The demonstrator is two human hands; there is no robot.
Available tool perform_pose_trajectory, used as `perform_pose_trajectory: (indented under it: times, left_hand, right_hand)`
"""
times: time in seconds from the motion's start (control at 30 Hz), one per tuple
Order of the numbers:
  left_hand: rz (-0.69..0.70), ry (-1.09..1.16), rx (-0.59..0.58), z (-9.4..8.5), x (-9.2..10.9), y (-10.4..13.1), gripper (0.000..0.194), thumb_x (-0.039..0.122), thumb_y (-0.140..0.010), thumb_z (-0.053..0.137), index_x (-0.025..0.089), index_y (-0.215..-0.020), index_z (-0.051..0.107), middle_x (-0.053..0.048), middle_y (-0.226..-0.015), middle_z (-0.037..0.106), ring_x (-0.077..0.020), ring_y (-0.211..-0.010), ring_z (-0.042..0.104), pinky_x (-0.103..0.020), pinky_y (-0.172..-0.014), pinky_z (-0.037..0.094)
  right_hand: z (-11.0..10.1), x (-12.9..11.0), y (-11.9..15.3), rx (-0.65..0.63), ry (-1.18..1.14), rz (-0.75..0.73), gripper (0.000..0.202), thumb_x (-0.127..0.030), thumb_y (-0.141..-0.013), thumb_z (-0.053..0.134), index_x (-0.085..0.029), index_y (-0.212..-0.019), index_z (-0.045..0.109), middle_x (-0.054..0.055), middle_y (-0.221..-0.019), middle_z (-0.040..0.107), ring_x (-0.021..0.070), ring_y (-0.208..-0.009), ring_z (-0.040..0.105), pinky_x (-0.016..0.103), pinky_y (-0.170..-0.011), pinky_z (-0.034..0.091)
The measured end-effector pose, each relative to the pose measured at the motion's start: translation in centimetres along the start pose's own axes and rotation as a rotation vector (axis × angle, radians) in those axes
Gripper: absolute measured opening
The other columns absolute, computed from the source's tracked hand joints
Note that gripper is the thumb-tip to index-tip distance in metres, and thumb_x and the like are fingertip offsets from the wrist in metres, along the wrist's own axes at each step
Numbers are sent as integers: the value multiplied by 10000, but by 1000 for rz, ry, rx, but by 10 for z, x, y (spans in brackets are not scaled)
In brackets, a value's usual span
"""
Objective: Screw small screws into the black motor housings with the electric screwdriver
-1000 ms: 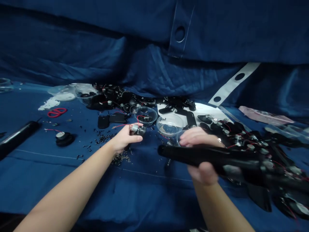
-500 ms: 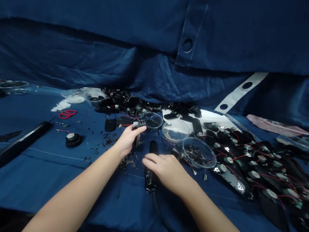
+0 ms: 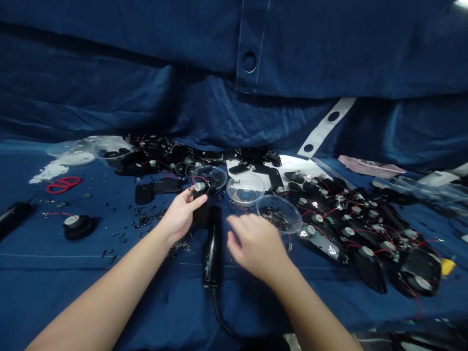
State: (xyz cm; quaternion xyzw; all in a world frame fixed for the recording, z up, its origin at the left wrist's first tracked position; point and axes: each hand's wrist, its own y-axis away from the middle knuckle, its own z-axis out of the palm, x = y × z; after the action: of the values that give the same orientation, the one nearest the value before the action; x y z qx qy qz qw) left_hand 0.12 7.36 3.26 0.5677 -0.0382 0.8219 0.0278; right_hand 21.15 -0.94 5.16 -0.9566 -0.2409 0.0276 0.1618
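Note:
My left hand (image 3: 182,214) is closed around a black plastic part (image 3: 200,210) topped by a small round silver component with a red wire. Much of that part is hidden by the fingers. Just right of it lies a black corded electric screwdriver (image 3: 212,258), its cable running toward the front edge. My right hand (image 3: 258,246) hovers right of the screwdriver, apart from it, slightly blurred. Its thumb and curled fingers stand apart, with nothing visible between them. Beyond my right hand is a clear bowl of dark screws (image 3: 280,214).
Loose screws (image 3: 148,218) lie scattered left of my left hand. Two other clear bowls (image 3: 245,189) stand behind. Many black wired assemblies (image 3: 347,231) crowd the right side. On the left are red rings (image 3: 64,185), a single wired part (image 3: 78,227) and another black tool (image 3: 14,217).
My right hand has let go of the screwdriver and moved off to its right. The held part is now more upright in my left hand. The camera view has shifted right.

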Motion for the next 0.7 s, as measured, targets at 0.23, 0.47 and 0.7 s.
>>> perform_pose_trajectory:
  times: [0.23, 0.47, 0.7]
  left_hand:
    - [-58, 15, -23, 13, 12, 16, 856, 244, -655, 883, 283, -1424, 510, -1, -942, 779, -204, -819, 741, -316, -777, 595]
    - [207, -30, 11, 18, 10, 25, 393, 354, -720, 919, 178, -1013, 726, -28, -886, 734, -136, -762, 675, -211, -683, 559]
    - [509, -545, -271, 25, -4, 51, 389, 313, -915, 767, 239, -1294, 727, -60, -1028, 771, -184, -854, 719, -279, -774, 598]
  right_hand:
    - [5, 8, 37, -118, -186, 424, 381, -198, -963, 462, -265, -1149, 788, 59, -939, 821, 227, -833, 781, 313, -695, 501]
    - [15, -3, 79, 434, -804, 669, 316, -320, -987, 544, -300, -1122, 829, 44, -1192, 809, 219, -1140, 755, 358, -1007, 595]
    - [30, -40, 72, 703, -1739, 649, 668, -352, -917, 759, -359, -1545, 530, 71, -1579, 590, 281, -1398, 633, 545, -1163, 549]
